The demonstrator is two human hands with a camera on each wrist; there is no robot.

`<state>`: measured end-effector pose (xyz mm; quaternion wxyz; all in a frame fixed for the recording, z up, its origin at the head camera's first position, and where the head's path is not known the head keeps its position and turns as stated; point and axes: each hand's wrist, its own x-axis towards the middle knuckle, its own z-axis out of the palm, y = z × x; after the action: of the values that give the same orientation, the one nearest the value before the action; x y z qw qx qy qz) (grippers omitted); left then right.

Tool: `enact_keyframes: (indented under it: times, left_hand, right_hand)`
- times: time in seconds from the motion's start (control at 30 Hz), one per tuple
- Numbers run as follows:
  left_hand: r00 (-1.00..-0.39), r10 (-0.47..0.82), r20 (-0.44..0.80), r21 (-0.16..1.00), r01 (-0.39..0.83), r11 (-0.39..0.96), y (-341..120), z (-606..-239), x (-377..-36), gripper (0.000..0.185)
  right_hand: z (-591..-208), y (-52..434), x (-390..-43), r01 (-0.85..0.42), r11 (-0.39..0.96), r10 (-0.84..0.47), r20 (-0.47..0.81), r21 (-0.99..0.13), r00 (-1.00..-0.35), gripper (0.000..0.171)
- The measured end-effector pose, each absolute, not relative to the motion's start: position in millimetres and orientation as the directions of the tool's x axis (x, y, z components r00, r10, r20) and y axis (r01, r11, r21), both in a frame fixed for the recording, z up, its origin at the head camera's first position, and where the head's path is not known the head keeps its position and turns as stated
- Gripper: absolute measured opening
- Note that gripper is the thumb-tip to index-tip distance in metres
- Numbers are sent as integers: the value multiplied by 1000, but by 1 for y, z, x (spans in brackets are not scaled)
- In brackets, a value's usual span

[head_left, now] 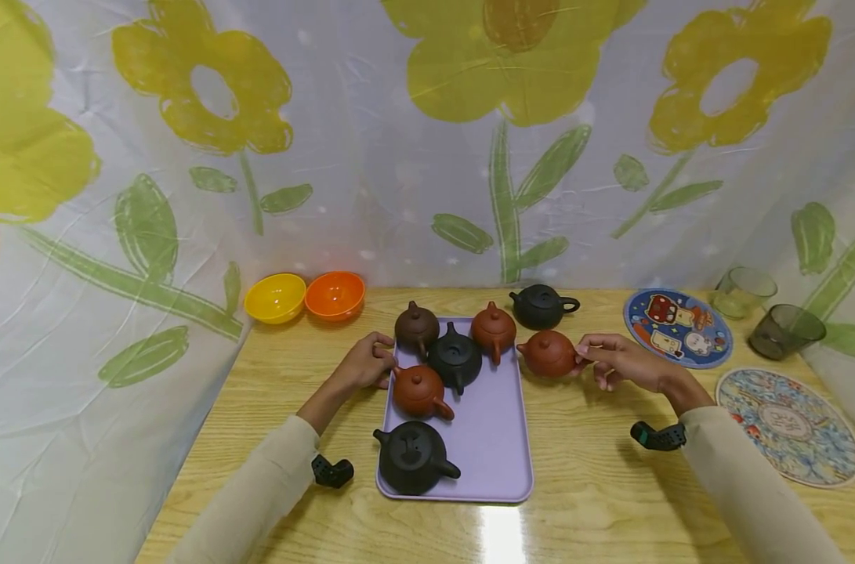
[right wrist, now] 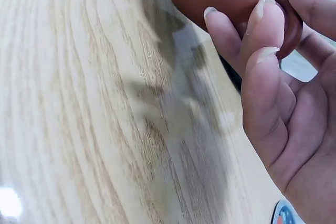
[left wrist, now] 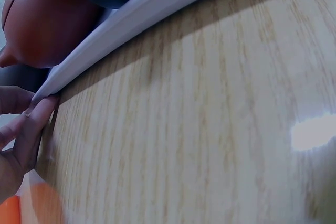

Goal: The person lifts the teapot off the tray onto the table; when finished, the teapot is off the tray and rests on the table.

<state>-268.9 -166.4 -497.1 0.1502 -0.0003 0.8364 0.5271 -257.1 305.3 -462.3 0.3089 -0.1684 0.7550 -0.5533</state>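
Right hand pinches handle of small round red-brown clay teapot, on wooden table beside purple plastic tray. Left hand fingers touch tray edge. Lift teapot level, hold tray firm.

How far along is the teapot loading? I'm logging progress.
Five teapots already sit on the tray. The right hand holds a red teapot by its handle, on the table beside the tray; the left hand touches the tray's edge. A black teapot waits behind.

Pale wooden table with a glare patch; behind, white curtain with yellow flowers
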Motion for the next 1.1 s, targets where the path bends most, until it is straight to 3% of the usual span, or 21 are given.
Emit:
enact_keyframes:
  times: [0.63, 1.1]
  left_hand:
    - [-954, 153, -258, 880, -167, 444, -166, -495, -266, 35]
    - [-954, 152, -257, 879, -165, 447, -165, -494, -267, 35]
  right_hand:
    - [-477, 308, -279, 150, 342, -581, -334, -928, -743, 37]
    - [-471, 305, -281, 50, 453, -465, -284, -890, -839, 38]
